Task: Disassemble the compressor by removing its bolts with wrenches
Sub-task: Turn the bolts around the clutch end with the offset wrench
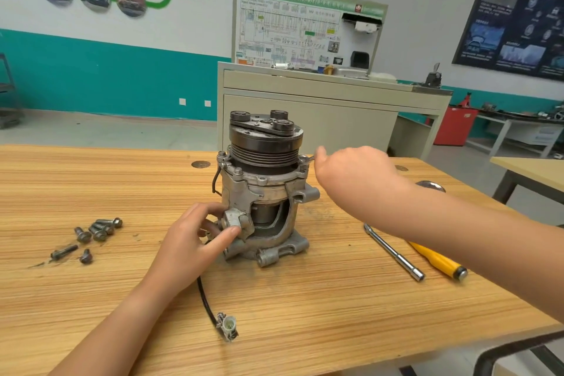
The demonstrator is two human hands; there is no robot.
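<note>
A grey metal compressor (265, 189) stands upright on the wooden table (305, 308), its black pulley on top. My left hand (195, 235) grips a lug low on the housing's left side, thumb and fingers curled round it. My right hand (357, 177) is at the upper right flange and holds a small wrench (307, 159), whose head sits on a bolt there. Most of the wrench is hidden behind the hand. Several removed bolts (93, 233) lie loose on the table to the left.
A socket extension bar (393, 252) and a yellow-handled tool (439, 261) lie on the table to the right. The compressor's black cable with a plug (227, 325) trails toward the front edge. A beige cabinet (320, 113) stands behind the table.
</note>
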